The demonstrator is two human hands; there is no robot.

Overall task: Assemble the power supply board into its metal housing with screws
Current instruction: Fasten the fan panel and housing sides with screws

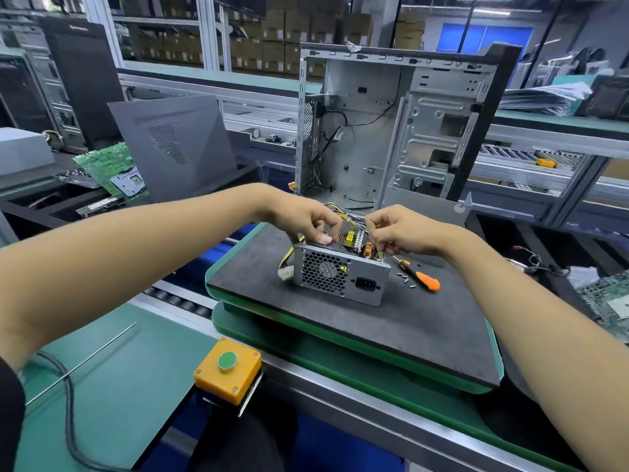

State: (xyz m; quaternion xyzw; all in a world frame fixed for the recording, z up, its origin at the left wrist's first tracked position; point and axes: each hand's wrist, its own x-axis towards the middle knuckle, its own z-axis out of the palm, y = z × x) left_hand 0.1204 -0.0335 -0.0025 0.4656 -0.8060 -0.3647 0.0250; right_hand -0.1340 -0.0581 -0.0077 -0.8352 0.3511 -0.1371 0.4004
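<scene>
Both hands reached into the open power supply housing [340, 275]: left hand [308, 218] gripped its top edge, right hand [396, 229] fingers were curled inside, grip unclear.

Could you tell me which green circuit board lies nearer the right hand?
The board at the far right edge, beside the right hand's forearm; the other board lies far left.

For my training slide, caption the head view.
Both hands seat the board in the metal housing; screwdriver lies beside.

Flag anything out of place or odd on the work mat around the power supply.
Nothing damaged. Several loose screws lie scattered on the black mat beside the orange screwdriver, unboxed, so they could roll off. The metal housing sits square.
</scene>
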